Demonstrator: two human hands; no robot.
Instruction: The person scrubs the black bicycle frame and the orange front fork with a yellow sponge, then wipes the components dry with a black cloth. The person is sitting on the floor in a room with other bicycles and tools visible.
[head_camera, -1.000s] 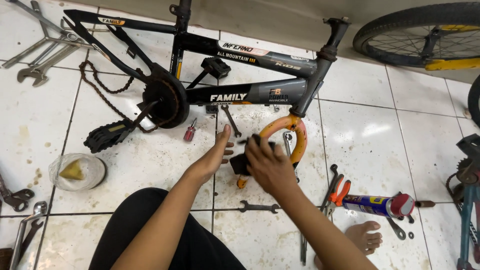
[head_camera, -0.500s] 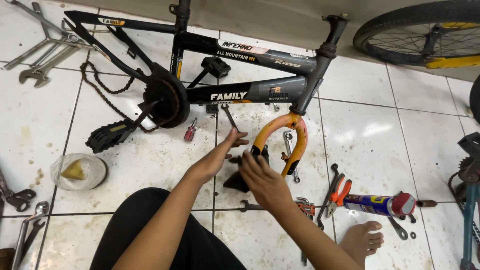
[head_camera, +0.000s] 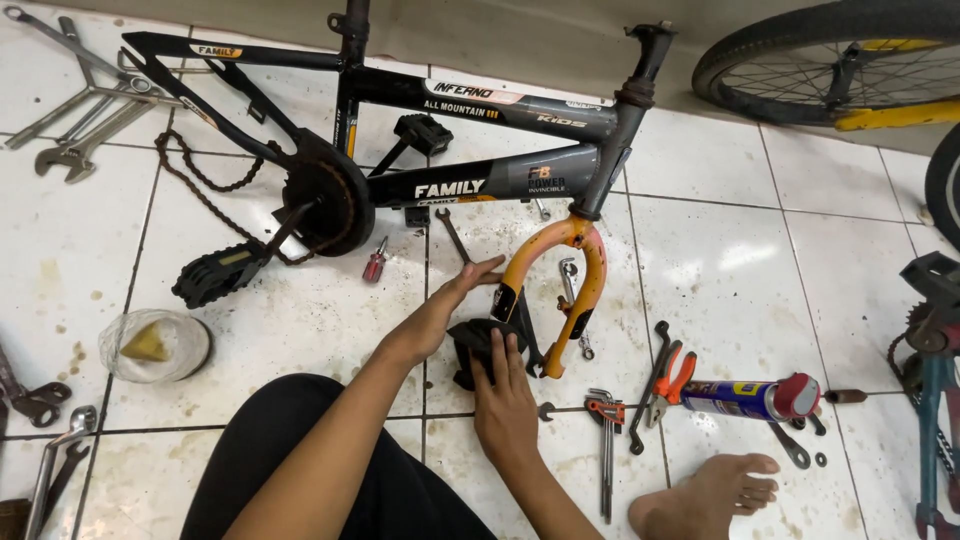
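Change since half a second ago: both hands have been drawn back toward 6 o'clock, off the orange fork and onto the dark part lying beside it.

Right hand (head_camera: 507, 402): laid flat, fingers extended and together, palm down on the black part (head_camera: 470, 345) on the floor tiles (head_camera: 720, 260). No closed grip is seen; it is pressed or steadied rather than clasped.

Left hand (head_camera: 445, 305): open, fingers stretched toward 1 o'clock, fingertips touching the left leg of the orange fork (head_camera: 585, 270) just above the black part. Nothing is enclosed in it.

The black part lies at 6 o'clock of the fork's left leg, touching it or just beside it; exact contact cannot be told. The fork is still seated in the head tube of the black bicycle frame (head_camera: 480, 140), which lies on its side at 12 o'clock.

Judgement: attention has been shifted from the fork crown to the black part at the fork end.

Nearby: red-handled pliers (head_camera: 672, 375) and a spray can (head_camera: 755, 397) at 3 o'clock, hex key set (head_camera: 604, 420) at 5 o'clock.
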